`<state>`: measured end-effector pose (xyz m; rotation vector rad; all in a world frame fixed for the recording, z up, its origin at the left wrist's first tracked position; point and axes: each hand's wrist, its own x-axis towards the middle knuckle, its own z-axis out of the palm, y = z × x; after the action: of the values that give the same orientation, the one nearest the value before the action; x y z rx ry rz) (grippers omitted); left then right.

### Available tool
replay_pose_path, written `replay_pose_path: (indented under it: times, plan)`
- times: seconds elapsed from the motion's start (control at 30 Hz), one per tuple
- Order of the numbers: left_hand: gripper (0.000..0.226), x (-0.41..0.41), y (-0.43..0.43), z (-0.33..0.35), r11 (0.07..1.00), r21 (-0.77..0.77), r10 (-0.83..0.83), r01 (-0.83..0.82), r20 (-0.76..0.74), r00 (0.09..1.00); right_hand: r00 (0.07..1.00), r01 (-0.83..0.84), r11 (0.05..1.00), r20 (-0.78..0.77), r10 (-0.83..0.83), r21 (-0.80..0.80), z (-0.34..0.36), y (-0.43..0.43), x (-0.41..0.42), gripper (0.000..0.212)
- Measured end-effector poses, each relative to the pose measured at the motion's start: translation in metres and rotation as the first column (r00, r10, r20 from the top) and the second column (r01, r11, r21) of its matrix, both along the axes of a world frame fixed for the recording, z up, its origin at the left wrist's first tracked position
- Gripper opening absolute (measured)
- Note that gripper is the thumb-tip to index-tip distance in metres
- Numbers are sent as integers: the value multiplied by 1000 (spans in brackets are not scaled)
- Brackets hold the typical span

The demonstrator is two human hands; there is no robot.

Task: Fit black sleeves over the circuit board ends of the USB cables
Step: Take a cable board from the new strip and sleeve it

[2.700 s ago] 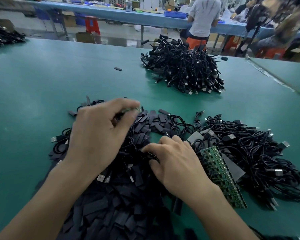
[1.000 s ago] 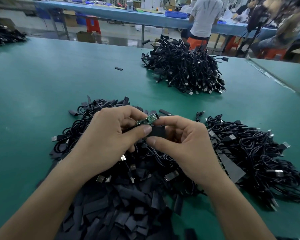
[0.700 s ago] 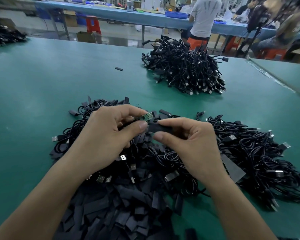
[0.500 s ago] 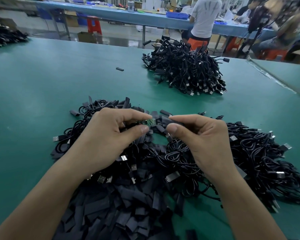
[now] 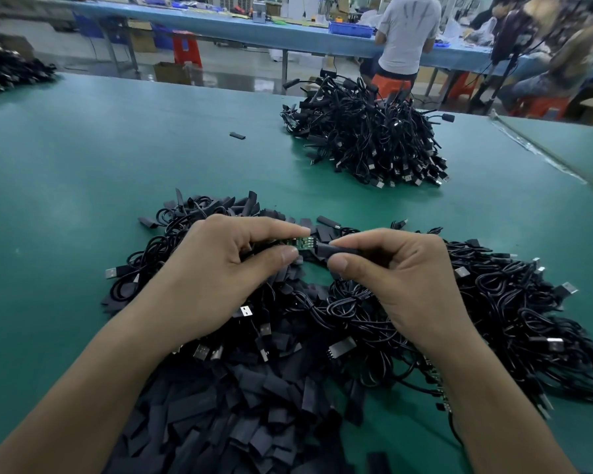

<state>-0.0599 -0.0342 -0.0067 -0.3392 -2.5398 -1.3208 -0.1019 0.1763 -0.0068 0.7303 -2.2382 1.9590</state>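
2 hands: both held just above the near heap, fingertips facing one another.
Left hand (image 5: 220, 278): thumb and forefinger pinch the green circuit board (image 5: 300, 242); the board's free end points right.
Right hand (image 5: 401, 278): thumb and forefinger clamped on a black sleeve (image 5: 336, 250), its mouth turned toward the board.
Sleeve to board: the sleeve mouth sits at the board's free end (touching or just apart, cannot tell); the green face of the board shows uncovered.
Cable: the lead from the board is hidden behind the left hand's fingers.
Loose sleeves (image 5: 240, 422): a flat black pile at the near edge, under and between both forearms.
Near cable heap (image 5: 510, 319): tangled black USB cables with silver plugs, spread from under the hands out to the right.
Far cable heap (image 5: 370, 138): a taller mound, well apart, toward the far right of the table.
Stray sleeve (image 5: 237, 135): 1 piece lying alone, left of the far heap.
Table (image 5: 83, 172): green surface bearing all of the above.
Background: a person in a white shirt (image 5: 406, 32) stands at a blue bench (image 5: 288, 32), back to the camera.
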Motion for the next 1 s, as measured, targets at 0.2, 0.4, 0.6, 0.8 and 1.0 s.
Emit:
replay_pose_path:
  times: [0.2,0.4,0.6,0.8,1.0]
  plan:
    - [28,0,1,2,1000,0,8,-8,31,999,1000,-14,1000,10,14,-7,0,0,0,25]
    - [29,-1,2,0,1000,-22,7,-7,32,999,999,-26,999,-21,27,42,-1,3,1,27]
    - [24,-1,2,-1,999,-40,-1,1,-5,1000,998,-15,1000,-58,16,26,-2,4,0,17]
    - [23,-1,3,-1,999,-48,-9,8,-21,1000,998,-51,997,-40,53,53,-1,7,-1,22]
    - [21,0,5,0,994,-112,5,-11,-47,999,996,-68,991,-53,74,114,-2,7,-1,26]
